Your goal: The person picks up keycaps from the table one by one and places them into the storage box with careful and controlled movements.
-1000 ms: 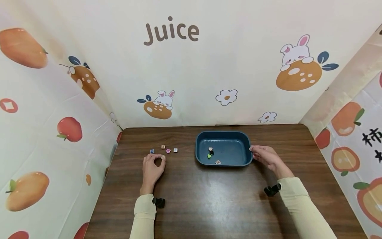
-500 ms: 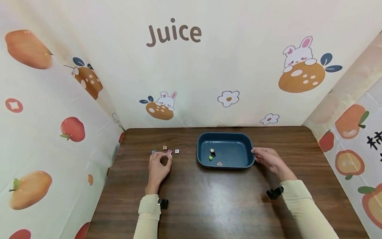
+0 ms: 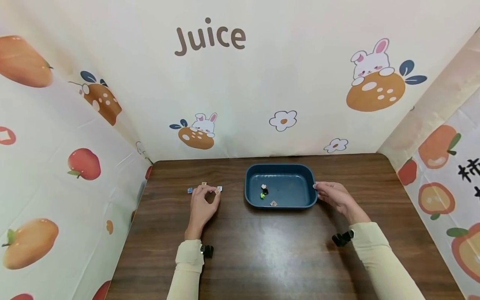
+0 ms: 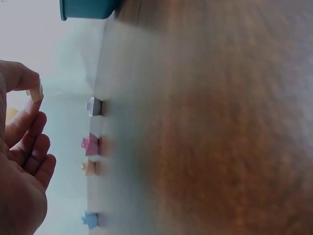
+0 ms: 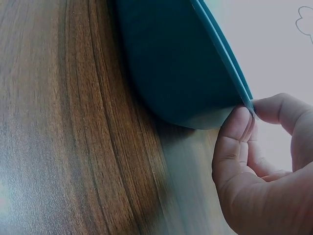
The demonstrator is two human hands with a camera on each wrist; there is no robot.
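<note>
Beige tile [image 3: 217,190], pinched by left hand [image 3: 202,208], I now see nearer centre-right tray [image 3: 290,183] — still outside; right hand [image 3: 336,198] pinches rim [image 5: 221,48].

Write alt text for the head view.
A person's left hand pinches a small pale tile near other tiles on a wooden table; the right hand grips the right end of a blue tray, with small pieces inside. A pale backdrop reading "Juice" hangs behind.

Glare on tabletop [image 3: 275,250]; left-wrist blur
</note>
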